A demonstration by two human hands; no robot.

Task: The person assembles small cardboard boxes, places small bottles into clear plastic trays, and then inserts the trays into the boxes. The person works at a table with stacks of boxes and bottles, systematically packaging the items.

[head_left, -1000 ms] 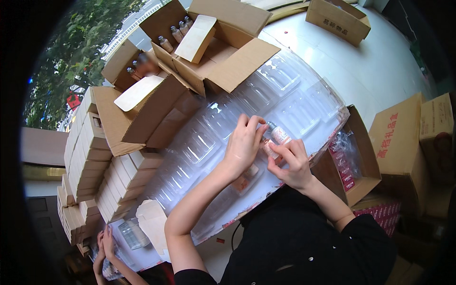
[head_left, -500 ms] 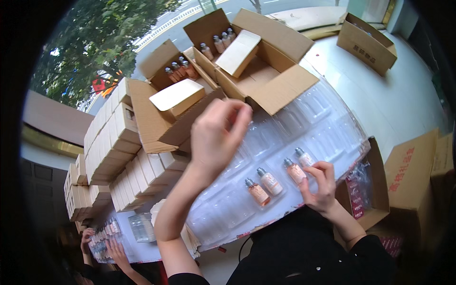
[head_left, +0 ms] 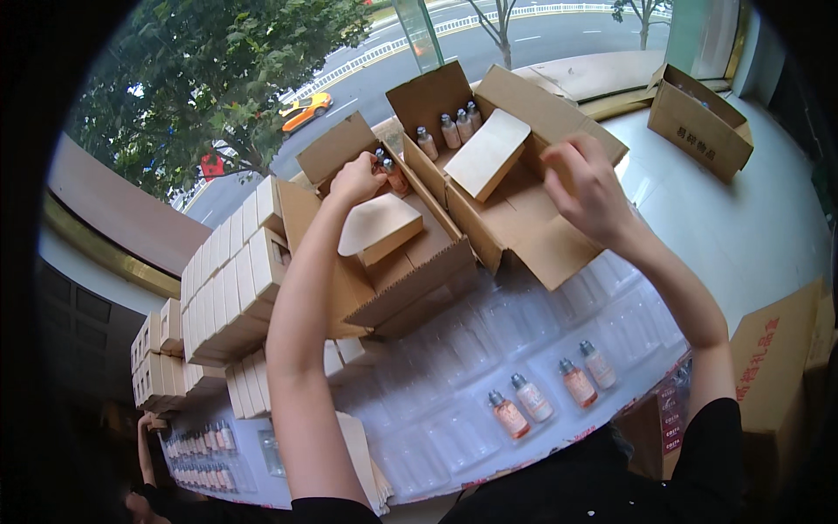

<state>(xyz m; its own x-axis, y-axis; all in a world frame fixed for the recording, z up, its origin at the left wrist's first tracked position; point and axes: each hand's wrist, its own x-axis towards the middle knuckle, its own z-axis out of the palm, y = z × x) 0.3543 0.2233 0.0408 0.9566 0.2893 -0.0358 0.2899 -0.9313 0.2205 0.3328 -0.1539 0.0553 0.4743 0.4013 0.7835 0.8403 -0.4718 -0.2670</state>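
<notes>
The left hand [head_left: 358,181] is deep in the left carton [head_left: 419,301], its fingers curled down right at the small pink bottles [head_left: 396,180] along the far wall! Over at the right carton [head_left: 524,237], the right hand [head_left: 587,188] hangs above the outer flap, half closed, fingers bent inward. That hand is blurred and the left fingertips are partly hidden, so I cannot tell whether either hand has hold of anything.

Inside that right carton, 4 more bottles stand against the back corner, and a pale box [head_left: 487,155] slants across the middle. A matching pale box lies in the left carton, just below the left wrist.

Down on the table, 4 filled bottles lie in the clear plastic trays [head_left: 458,437], 2 and 2, caps pointing away from the wearer. More trays run behind them, up to the cartons.

To the left, white boxes [head_left: 231,275] rise in stacked rows, and beyond them rows of bottles sit beside another person's forearm [head_left: 147,454]. Outside the window, an orange car [head_left: 305,112] is on the road!
</notes>
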